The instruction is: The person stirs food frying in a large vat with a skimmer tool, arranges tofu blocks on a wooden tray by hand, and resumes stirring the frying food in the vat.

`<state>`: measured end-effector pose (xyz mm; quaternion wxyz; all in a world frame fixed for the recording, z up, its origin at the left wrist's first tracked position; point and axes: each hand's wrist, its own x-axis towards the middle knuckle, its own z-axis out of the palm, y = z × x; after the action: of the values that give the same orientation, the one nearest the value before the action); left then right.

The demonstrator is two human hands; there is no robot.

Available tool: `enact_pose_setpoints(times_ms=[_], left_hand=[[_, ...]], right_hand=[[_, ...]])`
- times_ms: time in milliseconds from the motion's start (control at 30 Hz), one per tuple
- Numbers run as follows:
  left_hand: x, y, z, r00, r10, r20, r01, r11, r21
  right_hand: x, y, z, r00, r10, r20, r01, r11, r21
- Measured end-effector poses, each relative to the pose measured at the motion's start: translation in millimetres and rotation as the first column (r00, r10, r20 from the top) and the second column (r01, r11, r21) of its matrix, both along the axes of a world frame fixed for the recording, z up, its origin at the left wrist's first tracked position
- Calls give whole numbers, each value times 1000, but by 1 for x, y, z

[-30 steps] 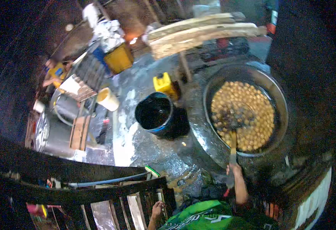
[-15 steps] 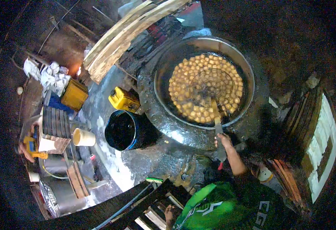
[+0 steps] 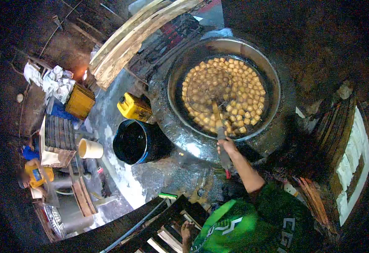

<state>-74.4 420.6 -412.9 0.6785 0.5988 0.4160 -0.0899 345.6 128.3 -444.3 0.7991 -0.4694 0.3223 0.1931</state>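
My right hand (image 3: pixel 226 145) is wrapped round the long handle of a skimmer (image 3: pixel 216 113), whose lower end has a red tip. The round wire mesh of the skimmer lies over the left part of a wide metal wok (image 3: pixel 273 71). Many golden cubes (image 3: pixel 239 111), which look like tofu, float in dark liquid there; several show through the mesh. My left hand (image 3: pixel 187 230) hangs low by my green shirt, near wooden slats (image 3: pixel 169 239). Its fingers are curled, and I see nothing in them.
A dark drum (image 3: pixel 130 141) and a yellow jerrycan (image 3: pixel 133 108) stand left of the wok. Long planks (image 3: pixel 129 46) lie beyond. Firewood (image 3: pixel 315 202) is at right. A long-handled brush (image 3: pixel 167 196) lies low left. A person in a yellow shirt (image 3: pixel 37 176) is at far left.
The skimmer and my right hand have moved left across the wok, uncovering cubes on the right side. The person at far left has shifted. My left hand stays low.
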Motion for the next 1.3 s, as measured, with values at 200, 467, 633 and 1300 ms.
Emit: enact_pose_setpoints(times_ms=[200, 467, 633, 1300], left_hand=[[-6, 6, -14, 980, 47, 192, -51, 999, 13], [-86, 13, -90, 951, 308, 29, -280, 898, -338], [-61, -7, -34, 939, 302, 167, -227, 905, -361], [-21, 32, -63, 796, -130, 591, 200, 978, -53]], right_hand=[[82, 2, -24, 979, 130, 158, -125, 991, -43], [49, 8, 17, 983, 57, 175, -53, 998, -29], [81, 2, 4, 980, 130, 147, -119, 989, -82], [36, -134, -70, 974, -178, 139, 145, 965, 218]])
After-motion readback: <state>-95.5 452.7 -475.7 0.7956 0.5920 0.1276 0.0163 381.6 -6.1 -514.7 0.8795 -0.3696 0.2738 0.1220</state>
